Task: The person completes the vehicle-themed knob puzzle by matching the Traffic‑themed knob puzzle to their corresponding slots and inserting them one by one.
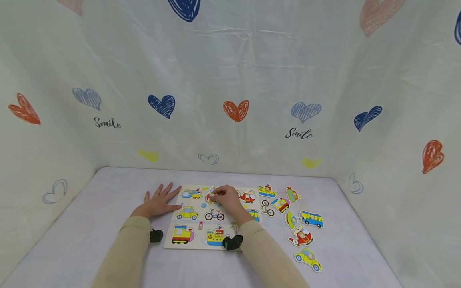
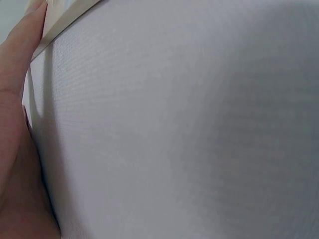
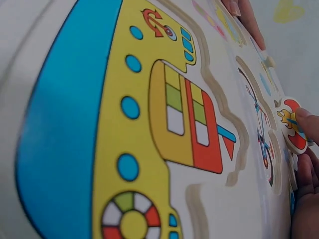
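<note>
A wooden vehicle puzzle board [image 1: 173,243] lies flat on the table. My left hand [image 1: 157,203] rests at its upper left side with fingers spread, the thumb touching the board's edge. Over the board's top middle, my right hand [image 1: 230,202] pinches a puzzle piece [image 3: 291,124] between thumb and fingers. Red with yellow flames shows on that piece, like a rocket's tail; the fingers hide part of it. Nearby on the board are pictures of a bicycle [image 1: 214,215], a plane [image 1: 191,194] and a ship [image 3: 114,104]. My right forearm covers part of the board's right side.
Several loose pieces lie right of the board, among them a ship [image 1: 267,191], a train [image 1: 280,205], a bicycle [image 1: 267,208], a bus [image 1: 311,219], a helicopter [image 1: 301,237] and a car [image 1: 307,259]. A heart-printed curtain [image 1: 237,140] surrounds the table [image 1: 72,248].
</note>
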Available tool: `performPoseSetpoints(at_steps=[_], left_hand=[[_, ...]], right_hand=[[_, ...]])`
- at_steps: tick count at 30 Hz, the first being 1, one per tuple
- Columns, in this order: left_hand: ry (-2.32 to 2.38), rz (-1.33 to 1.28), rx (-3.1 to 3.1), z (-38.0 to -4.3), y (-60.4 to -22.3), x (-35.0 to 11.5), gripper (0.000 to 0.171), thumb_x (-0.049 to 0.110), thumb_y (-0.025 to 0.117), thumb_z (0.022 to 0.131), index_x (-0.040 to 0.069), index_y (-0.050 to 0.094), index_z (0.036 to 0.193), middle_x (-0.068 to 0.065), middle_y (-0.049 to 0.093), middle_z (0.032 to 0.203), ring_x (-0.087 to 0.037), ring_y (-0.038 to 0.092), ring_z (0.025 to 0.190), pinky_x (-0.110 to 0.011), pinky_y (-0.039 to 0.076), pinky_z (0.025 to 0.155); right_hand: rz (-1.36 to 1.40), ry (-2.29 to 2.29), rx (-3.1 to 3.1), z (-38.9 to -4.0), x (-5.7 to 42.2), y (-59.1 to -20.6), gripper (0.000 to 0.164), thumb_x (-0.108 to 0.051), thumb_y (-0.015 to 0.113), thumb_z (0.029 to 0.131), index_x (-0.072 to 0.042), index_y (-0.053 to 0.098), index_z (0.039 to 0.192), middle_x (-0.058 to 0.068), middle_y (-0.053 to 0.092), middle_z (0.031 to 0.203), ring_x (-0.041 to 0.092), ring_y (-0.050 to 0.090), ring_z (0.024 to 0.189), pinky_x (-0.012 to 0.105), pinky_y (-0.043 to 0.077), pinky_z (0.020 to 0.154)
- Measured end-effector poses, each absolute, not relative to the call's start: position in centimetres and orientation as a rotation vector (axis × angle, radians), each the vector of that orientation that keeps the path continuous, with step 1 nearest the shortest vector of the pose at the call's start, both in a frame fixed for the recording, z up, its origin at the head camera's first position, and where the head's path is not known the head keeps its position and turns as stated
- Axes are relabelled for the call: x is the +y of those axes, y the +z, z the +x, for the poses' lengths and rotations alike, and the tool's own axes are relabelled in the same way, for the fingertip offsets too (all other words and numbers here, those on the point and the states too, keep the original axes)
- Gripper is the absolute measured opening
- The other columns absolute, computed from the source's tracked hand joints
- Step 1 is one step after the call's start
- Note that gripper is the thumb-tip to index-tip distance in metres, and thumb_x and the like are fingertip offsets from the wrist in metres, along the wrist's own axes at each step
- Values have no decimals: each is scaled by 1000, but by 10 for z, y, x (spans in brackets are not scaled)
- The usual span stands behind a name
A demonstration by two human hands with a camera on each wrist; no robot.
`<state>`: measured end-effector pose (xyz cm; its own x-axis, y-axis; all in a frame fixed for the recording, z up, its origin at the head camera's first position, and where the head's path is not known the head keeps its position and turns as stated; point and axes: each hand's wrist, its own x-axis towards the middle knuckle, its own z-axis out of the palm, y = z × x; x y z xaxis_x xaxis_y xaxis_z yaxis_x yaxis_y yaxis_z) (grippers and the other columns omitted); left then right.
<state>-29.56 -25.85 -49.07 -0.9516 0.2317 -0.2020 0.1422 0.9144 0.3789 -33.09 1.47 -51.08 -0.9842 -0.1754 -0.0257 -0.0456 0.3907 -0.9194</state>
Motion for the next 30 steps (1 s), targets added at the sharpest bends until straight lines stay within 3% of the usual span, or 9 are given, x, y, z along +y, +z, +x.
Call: performPoseSetpoints(at_steps=[7,30], left_hand=[[529,275,2827,-297,-492,-258,88,63,56,88,14,27,154,-22,9,160,-51,-2,143,-74,-8,103],[525,261,2837,-297,-494,-258,88,63,57,87,14,27,154,-22,10,160,-50,-3,143,-73,-8,104]], right_hand=[[-215,-1609,2530,-332,15,-511,11,-19,78,85,-12,72,91,1,60,88,15,56,77,24,47,62],[-270,-1459,2577,-333,13,-506,10,-12,75,86,-10,74,96,-1,57,94,16,51,84,27,44,68]])
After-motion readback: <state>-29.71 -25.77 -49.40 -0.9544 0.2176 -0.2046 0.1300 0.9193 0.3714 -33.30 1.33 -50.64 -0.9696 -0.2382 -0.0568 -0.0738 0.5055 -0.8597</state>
